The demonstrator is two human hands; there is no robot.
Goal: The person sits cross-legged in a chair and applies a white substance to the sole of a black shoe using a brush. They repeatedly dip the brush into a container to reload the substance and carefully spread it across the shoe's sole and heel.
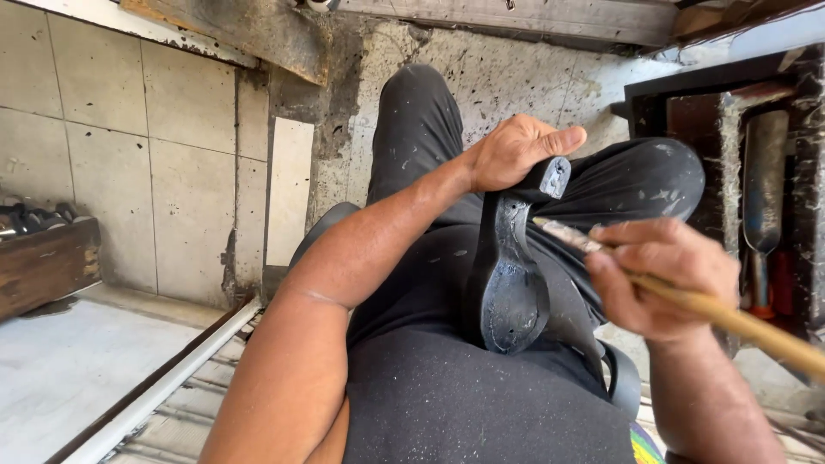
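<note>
My left hand point(514, 151) grips the heel end of a black shoe point(509, 266) turned sole-up over my lap, the toe pointing toward my belly. The sole shines wet and dark. My right hand point(660, 275) holds a wooden-handled brush point(730, 316); its pale bristle tip point(559, 232) touches the right edge of the sole near the heel. I sit with knees up in black trousers and a black shirt.
A tiled wall point(129, 146) and a low pale ledge point(69, 361) lie to the left, with a wooden box point(43, 266) on it. A dark metal stand point(730, 129) holding a tool point(763, 189) rises at the right. Stained concrete floor lies ahead.
</note>
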